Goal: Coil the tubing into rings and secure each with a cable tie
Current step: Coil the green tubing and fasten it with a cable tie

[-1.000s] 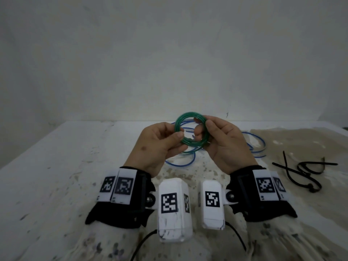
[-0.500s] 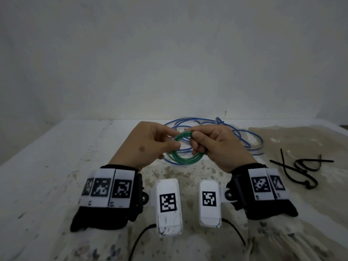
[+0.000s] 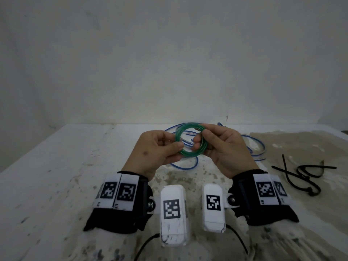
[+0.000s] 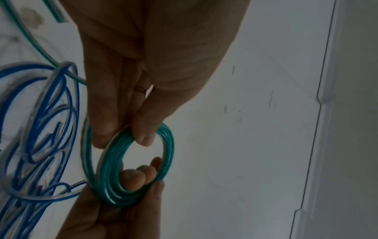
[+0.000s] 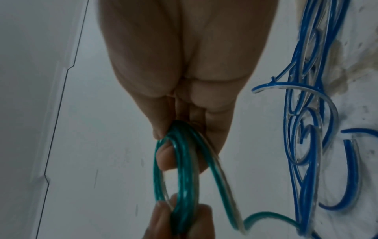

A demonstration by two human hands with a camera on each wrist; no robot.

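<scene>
A small coil of green tubing (image 3: 190, 153) hangs between both hands above the table, upright and facing me. My left hand (image 3: 160, 147) pinches its left side between thumb and fingers. My right hand (image 3: 220, 146) pinches the right side, with fingertips poking through the ring. The left wrist view shows the green coil (image 4: 131, 163) wound in several turns, held at both ends. In the right wrist view a loose green tail (image 5: 266, 218) trails off the green coil (image 5: 184, 169) toward the table. Black cable ties (image 3: 305, 176) lie at the right.
A loose tangle of blue tubing (image 3: 254, 146) lies on the table behind and under my hands, also seen as blue tubing (image 4: 40, 129) and blue tubing (image 5: 306, 129). The stained white table (image 3: 56, 185) runs to a plain wall at the back.
Both hands dipped and tilted the green coil flat half a second ago, then rose and turned it upright again. Both hands kept their hold.
</scene>
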